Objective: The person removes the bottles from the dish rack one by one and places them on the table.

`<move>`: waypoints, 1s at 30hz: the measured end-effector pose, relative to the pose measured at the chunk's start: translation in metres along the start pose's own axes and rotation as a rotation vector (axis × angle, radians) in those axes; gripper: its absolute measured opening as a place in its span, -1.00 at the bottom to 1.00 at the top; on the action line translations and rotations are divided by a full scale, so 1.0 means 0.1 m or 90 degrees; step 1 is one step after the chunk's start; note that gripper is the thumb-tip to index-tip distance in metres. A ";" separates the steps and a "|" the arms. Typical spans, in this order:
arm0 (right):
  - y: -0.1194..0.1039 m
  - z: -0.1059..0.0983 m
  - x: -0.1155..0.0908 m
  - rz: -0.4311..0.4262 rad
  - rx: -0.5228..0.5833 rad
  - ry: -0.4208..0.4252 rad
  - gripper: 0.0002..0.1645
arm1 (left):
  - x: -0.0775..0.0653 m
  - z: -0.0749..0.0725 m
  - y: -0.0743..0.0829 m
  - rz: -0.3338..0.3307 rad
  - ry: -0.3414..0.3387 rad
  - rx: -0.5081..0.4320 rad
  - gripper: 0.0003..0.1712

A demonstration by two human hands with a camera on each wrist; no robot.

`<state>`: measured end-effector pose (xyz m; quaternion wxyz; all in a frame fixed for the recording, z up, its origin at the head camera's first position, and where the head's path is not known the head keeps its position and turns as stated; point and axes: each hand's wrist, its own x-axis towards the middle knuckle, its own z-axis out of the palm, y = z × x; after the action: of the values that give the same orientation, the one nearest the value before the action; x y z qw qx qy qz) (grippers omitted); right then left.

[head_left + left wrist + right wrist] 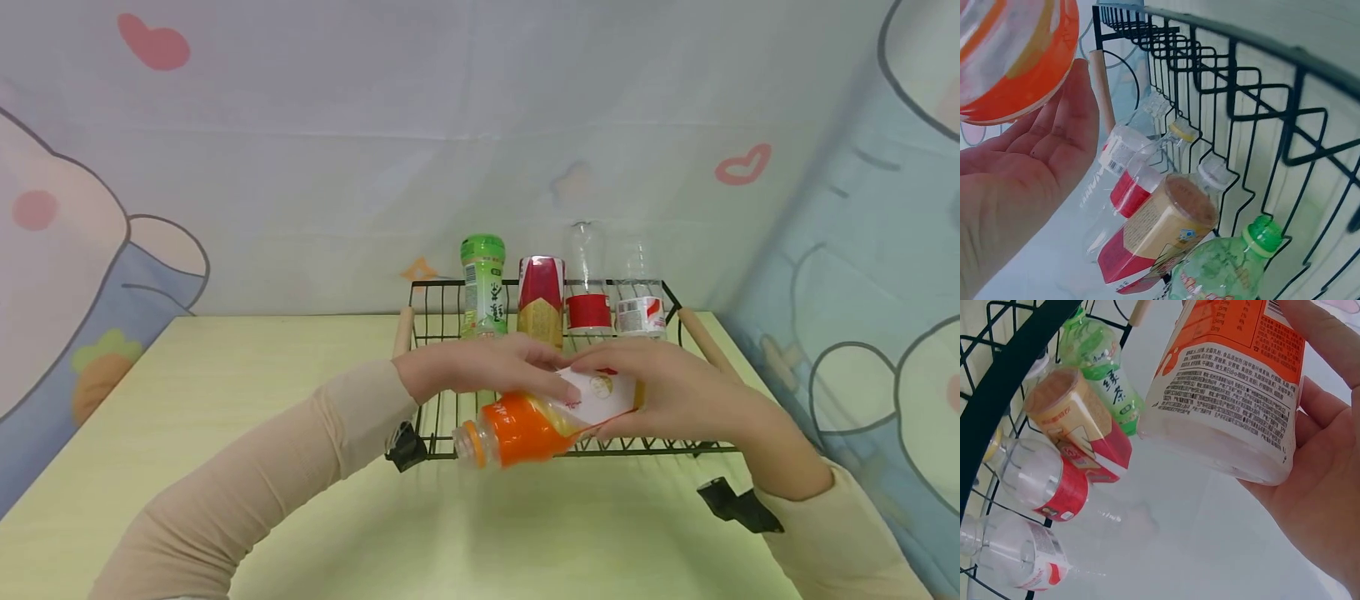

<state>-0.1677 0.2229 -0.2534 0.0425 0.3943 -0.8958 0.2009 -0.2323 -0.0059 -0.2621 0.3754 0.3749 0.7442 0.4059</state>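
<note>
Between both hands is a plastic bottle (525, 427) with an orange and white label. It lies tilted in the air, its clear neck pointing left and slightly down. My right hand (675, 392) grips the base end; in the right wrist view, the bottle's underside and printed label (1229, 400) show beside the palm. My left hand (502, 367) holds the bottle's middle from above, thumb across the label. In the left wrist view, the left palm (1035, 162) faces the camera, fingers passing behind the bottle. The bottle is above the front of a black wire basket (630, 452).
Along the basket's back stand a green bottle (483, 287), a red and gold carton (541, 300), a clear bottle with a red label (588, 312), and another with a white and red label (640, 315). Wooden handles (708, 343) flank the basket. Patterned cloth (315, 167) hangs behind the table (225, 383).
</note>
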 end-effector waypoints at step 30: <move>1.13 -0.78 -0.39 0.330 0.097 0.242 -0.17 | -0.19 -0.78 -0.24 -0.049 0.551 -0.093 -0.24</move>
<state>-0.2289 0.3492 -0.2285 0.1266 0.1108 -0.9248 0.3412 -0.2971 -0.0571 -0.2485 0.0691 0.1145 0.8155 0.5630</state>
